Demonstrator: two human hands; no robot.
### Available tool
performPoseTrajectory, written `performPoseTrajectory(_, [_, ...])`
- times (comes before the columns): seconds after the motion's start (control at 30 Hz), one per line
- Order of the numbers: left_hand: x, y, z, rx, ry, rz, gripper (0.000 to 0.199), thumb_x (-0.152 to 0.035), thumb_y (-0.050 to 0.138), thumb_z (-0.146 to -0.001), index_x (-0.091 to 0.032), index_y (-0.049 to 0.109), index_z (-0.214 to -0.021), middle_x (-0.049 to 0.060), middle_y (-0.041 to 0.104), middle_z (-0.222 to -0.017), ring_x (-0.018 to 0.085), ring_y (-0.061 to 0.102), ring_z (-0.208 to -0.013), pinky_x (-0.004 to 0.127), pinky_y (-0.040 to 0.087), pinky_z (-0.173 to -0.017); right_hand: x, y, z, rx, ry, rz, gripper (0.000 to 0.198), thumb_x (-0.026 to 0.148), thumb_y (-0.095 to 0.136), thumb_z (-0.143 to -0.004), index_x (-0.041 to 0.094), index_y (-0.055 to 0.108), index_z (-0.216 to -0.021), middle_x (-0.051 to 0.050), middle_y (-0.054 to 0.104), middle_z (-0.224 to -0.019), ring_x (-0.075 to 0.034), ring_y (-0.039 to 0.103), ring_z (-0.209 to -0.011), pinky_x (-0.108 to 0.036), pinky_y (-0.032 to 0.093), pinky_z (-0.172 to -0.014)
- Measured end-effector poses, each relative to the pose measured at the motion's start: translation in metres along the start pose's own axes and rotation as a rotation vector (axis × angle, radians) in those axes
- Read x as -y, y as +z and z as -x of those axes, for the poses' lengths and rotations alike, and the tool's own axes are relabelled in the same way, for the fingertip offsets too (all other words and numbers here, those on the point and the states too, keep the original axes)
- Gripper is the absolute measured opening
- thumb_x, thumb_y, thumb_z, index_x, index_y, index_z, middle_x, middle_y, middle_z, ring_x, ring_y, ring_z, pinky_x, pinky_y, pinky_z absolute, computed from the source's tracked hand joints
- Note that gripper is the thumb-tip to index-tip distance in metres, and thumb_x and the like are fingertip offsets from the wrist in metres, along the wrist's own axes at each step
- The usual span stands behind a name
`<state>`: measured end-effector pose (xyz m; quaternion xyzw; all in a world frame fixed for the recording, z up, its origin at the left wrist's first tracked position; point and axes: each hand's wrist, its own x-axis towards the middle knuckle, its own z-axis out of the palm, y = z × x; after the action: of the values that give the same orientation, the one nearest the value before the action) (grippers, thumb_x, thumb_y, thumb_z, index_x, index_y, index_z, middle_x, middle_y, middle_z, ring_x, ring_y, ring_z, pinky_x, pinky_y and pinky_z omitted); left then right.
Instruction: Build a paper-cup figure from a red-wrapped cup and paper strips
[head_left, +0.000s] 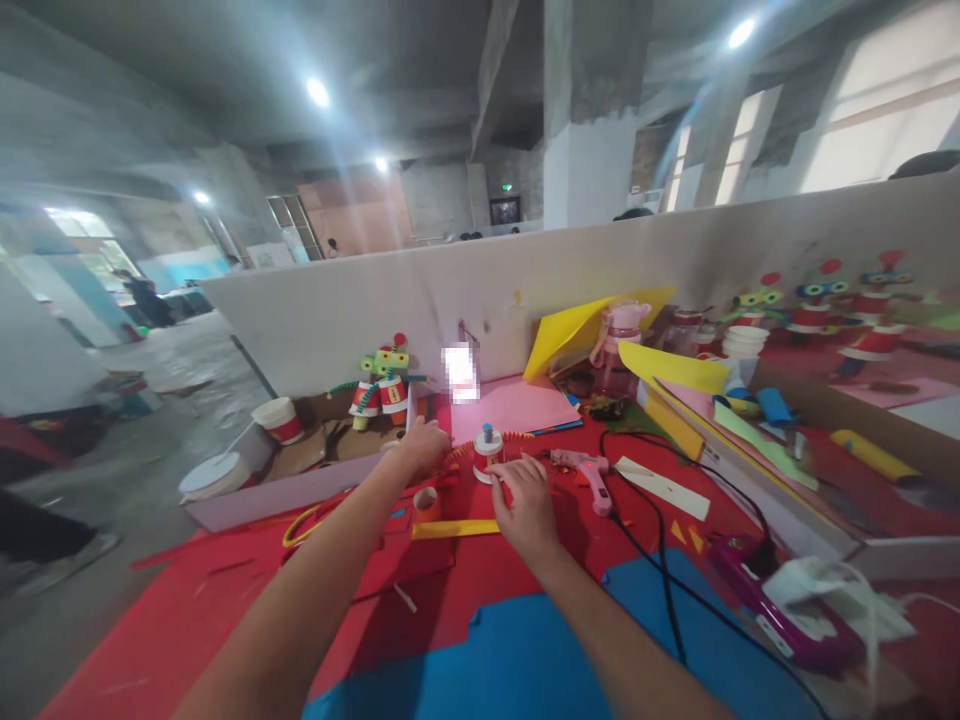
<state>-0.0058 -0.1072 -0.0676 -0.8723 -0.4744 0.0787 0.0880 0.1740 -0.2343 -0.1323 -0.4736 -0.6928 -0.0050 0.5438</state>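
the right hand (527,500) has its fingertips at the cup figure (487,447), which stands upright on the red cover (262,590); whether they grip it cannot be told. the left hand (427,447) reaches beside the box (300,492), its grasp unclear. the glue gun (592,478) lies right of the figure.

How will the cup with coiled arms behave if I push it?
The cup stands upright, wider end down, so it would probably slide rather than roll. Its coiled arms look thin, so they may wobble.
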Motion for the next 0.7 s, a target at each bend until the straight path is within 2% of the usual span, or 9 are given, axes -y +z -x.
performPoseTrajectory(0.1, [0.003, 0.005, -0.004, 0.021, -0.02, 0.0, 0.005, -0.022, 0.07, -0.066, -0.019, 0.07, -0.062, 0.015, 0.07, -0.076, 0.029, 0.061, -0.09, 0.043, 0.038, -0.089, 0.0, 0.001, 0.002, 0.016, 0.005, -0.011, 0.02, 0.014, 0.045, -0.089, 0.022, 0.063, -0.095, -0.003, 0.07, -0.089, -0.019, 0.06, -0.086, -0.042, 0.034, -0.102])
performPoseTrajectory(0.23, [0.0, 0.004, -0.007, 0.032, -0.04, -0.025, 0.004, -0.017, 0.068, -0.064, -0.018, 0.07, -0.061, 0.015, 0.071, -0.076, 0.03, 0.063, -0.089, 0.044, 0.038, -0.088, -0.001, 0.001, 0.003, 0.033, 0.003, -0.022, 0.02, 0.014, 0.045, -0.089, 0.022, 0.062, -0.095, -0.003, 0.07, -0.088, -0.019, 0.061, -0.085, -0.041, 0.035, -0.101])
performPoseTrajectory(0.37, [-0.003, -0.011, -0.001, 0.009, -0.064, -0.049, 0.01, -0.014, 0.062, -0.067, -0.019, 0.071, -0.064, 0.013, 0.071, -0.075, 0.029, 0.064, -0.087, 0.043, 0.04, -0.085, -0.002, 0.002, 0.002, 0.035, 0.008, -0.035, 0.018, 0.014, 0.046, -0.089, 0.022, 0.062, -0.092, -0.002, 0.07, -0.086, -0.019, 0.061, -0.085, -0.041, 0.036, -0.1])
performPoseTrajectory(0.5, [0.003, -0.035, 0.021, -0.058, -0.122, -0.065, 0.018, -0.016, 0.054, -0.073, -0.018, 0.071, -0.067, 0.014, 0.071, -0.078, 0.029, 0.063, -0.09, 0.042, 0.04, -0.084, -0.002, 0.002, 0.003, 0.039, 0.006, -0.066, 0.019, 0.014, 0.047, -0.088, 0.022, 0.063, -0.093, -0.003, 0.071, -0.09, -0.019, 0.062, -0.086, -0.04, 0.038, -0.098])
performPoseTrajectory(0.6, [0.007, -0.053, 0.047, -0.168, -0.194, -0.041, 0.021, -0.018, 0.049, -0.078, -0.018, 0.069, -0.072, 0.012, 0.07, -0.08, 0.026, 0.062, -0.089, 0.039, 0.04, -0.083, -0.001, 0.001, 0.005, 0.061, 0.055, -0.136, 0.02, 0.014, 0.047, -0.088, 0.021, 0.064, -0.094, -0.005, 0.072, -0.094, -0.021, 0.063, -0.089, -0.037, 0.043, -0.09])
performPoseTrajectory(0.7, [0.004, -0.069, 0.075, -0.44, -0.281, 0.124, 0.015, -0.021, 0.049, -0.079, -0.018, 0.064, -0.078, 0.006, 0.067, -0.078, 0.02, 0.062, -0.081, 0.031, 0.043, -0.079, 0.0, 0.001, 0.006, 0.111, 0.139, -0.267, 0.021, 0.018, 0.045, -0.089, 0.021, 0.065, -0.095, -0.006, 0.071, -0.094, -0.02, 0.064, -0.088, -0.032, 0.047, -0.081])
